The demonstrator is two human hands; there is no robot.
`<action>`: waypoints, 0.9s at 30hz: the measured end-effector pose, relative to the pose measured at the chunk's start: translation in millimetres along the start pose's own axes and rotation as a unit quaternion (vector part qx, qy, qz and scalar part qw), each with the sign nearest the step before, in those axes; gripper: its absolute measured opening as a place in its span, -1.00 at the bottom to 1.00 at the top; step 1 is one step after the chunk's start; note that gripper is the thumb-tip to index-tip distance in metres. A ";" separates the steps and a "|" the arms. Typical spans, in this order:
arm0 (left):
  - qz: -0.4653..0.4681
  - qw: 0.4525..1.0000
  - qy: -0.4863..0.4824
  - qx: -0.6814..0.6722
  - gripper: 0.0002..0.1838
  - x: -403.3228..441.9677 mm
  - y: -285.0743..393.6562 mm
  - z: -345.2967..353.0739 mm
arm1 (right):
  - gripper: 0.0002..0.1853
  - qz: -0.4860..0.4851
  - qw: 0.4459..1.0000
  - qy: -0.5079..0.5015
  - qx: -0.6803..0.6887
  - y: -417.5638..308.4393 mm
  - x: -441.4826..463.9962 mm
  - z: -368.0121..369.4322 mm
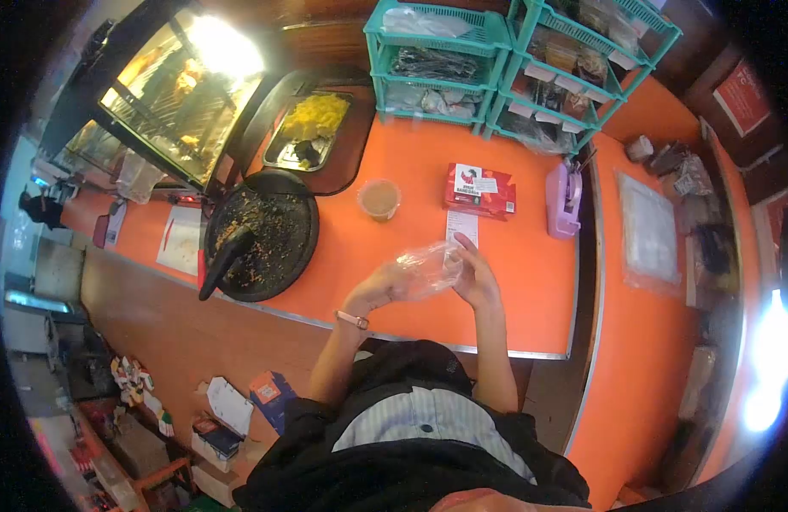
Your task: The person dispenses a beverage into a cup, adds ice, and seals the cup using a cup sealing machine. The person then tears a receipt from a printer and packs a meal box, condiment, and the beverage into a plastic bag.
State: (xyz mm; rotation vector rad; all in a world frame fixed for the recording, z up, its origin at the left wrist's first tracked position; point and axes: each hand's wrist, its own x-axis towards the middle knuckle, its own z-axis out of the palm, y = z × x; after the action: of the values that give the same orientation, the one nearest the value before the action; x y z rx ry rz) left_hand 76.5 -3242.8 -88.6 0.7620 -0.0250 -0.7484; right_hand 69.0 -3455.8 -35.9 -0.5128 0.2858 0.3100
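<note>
A clear plastic bag (430, 269) is stretched between my two hands above the orange counter. My left hand (375, 290), with a banded wrist, grips the bag's left side; its fingertips are partly covered by the plastic. On the other side my right hand (475, 277) pinches the bag between thumb and fingers. Beyond the hands stands a lidded plastic cup of brown sauce (379, 200). A red printed box (481, 191) sits further right, with a white paper slip (461, 229) in front of it.
At left, a dark stone mortar (279, 247) holds a pestle (230, 256) and crumbly paste. Behind it are a metal tray (312, 158) of yellow food and a lit display case (185, 94). Green racks (437, 77) stand at the back, a purple tape dispenser (564, 200) at right.
</note>
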 end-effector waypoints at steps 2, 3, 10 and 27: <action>0.027 0.999 -0.021 0.009 -0.69 6.9 -0.1 -14.1 | -0.70 -0.020 0.999 -0.012 -0.047 4.5 -0.8 11.1; 0.096 0.988 -0.021 -0.116 -0.67 4.8 -4.5 -19.7 | -0.68 -0.023 0.986 -0.017 -0.162 14.8 -1.7 4.6; 0.014 0.970 0.162 -0.179 -0.78 -11.0 -5.9 -54.2 | -0.61 -0.006 0.989 0.069 -0.129 60.5 41.6 -26.0; 0.172 0.636 0.449 0.603 -0.77 22.4 19.1 -135.8 | -0.11 -0.124 0.396 -0.107 -0.904 53.3 183.3 82.9</action>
State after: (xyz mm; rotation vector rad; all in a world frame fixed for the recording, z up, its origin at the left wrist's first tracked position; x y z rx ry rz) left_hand 142.7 -3163.8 -181.8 2.3028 0.2563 0.2326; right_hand 233.1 -3328.9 -52.5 -2.6978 -0.6050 0.2726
